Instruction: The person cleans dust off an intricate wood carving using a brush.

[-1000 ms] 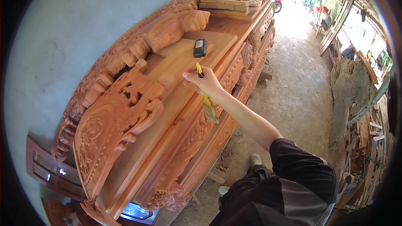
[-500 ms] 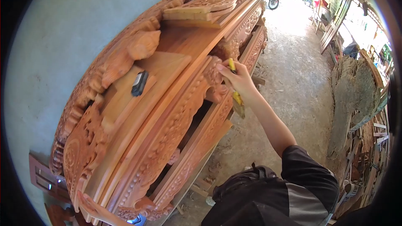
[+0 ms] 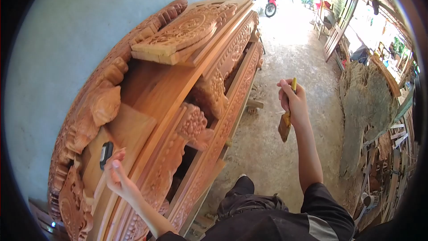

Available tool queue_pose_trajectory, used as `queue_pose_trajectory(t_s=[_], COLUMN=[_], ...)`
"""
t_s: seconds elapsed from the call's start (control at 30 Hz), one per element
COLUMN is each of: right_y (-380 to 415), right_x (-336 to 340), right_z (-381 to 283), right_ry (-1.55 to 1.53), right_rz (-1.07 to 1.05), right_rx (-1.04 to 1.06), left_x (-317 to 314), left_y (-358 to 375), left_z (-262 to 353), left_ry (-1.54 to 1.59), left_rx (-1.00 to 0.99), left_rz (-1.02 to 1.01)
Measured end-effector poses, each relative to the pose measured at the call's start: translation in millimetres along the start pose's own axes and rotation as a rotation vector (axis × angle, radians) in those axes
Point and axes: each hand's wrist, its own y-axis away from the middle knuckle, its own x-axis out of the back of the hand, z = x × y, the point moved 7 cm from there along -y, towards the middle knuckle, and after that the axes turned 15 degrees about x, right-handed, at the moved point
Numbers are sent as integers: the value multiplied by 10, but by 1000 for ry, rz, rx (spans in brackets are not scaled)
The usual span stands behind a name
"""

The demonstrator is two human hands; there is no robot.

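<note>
My right hand (image 3: 293,100) is closed around a brush (image 3: 285,127) with a yellow handle. It is held over the floor to the right of the carved wooden furniture (image 3: 171,102), bristles pointing down and not touching the wood. My left hand (image 3: 121,182) is above the near end of the furniture top, fingers loosely bent and nothing visible in them. Just beyond its fingertips, a small black block-shaped object (image 3: 106,154) with a pale label lies on the wood.
A carved panel (image 3: 187,31) rests on the far part of the top, beside a blue-grey wall (image 3: 80,31). Concrete floor (image 3: 307,53) runs along the right. Farther right are a large rough wood slab (image 3: 368,93) and stacked scraps. A red motorbike (image 3: 270,5) stands far back.
My right hand has moved right with the brush, away from the carved edge. My left hand has risen from the lower left edge to beside the black object. The view has shifted.
</note>
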Motion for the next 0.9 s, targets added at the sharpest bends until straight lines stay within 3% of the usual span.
queue_pose_trajectory(t_s=[0.07,0.23,0.33,0.7,0.9], right_y=[-240,-1019,-1492,-3273,-4044], right_x=[53,-8,-98,-543,-942], right_z=[159,572,826,1543,2163], right_ry=[7,10,55,-63,-175], right_rz=[15,2,11,-54,-196], right_rx=[0,12,-13,42,-27], left_x=[-508,-1489,-1919,-2709,-3071], left_y=[-84,-309,-527,-1117,-1224], left_z=[0,-156,-400,-460,-575], left_ry=[70,196,376,200,334], left_rx=[-53,9,226,141,326], left_rz=[-115,-122,-105,88,226])
